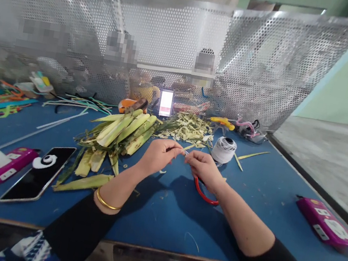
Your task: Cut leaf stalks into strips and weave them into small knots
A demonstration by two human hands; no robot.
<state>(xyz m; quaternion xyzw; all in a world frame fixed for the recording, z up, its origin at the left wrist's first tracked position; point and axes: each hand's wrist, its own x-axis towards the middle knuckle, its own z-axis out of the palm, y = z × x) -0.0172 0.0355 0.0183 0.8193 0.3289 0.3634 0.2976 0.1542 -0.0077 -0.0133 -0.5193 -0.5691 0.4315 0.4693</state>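
Note:
My left hand [161, 153] and my right hand [204, 166] meet over the middle of the table, fingertips pinched close together. A tiny pale piece shows between them, too small to name. Under my right hand a red looped handle [204, 193], like that of scissors, lies on the table; the rest of it is hidden. Just beyond my right hand stands a spool of white string [223, 150]. A bundle of corn husks [126, 133] lies to the left of my left hand. Behind both hands is a heap of cut husk pieces [189, 128].
On the blue table [159, 217], a phone [41, 175] and a magenta pack [8, 165] lie left. Another magenta pack [328, 223] sits right. Yellow-handled tool [222, 122] and orange tape dispenser [131, 105] are at the back, before a perforated metal screen [177, 28]. People sit beyond it.

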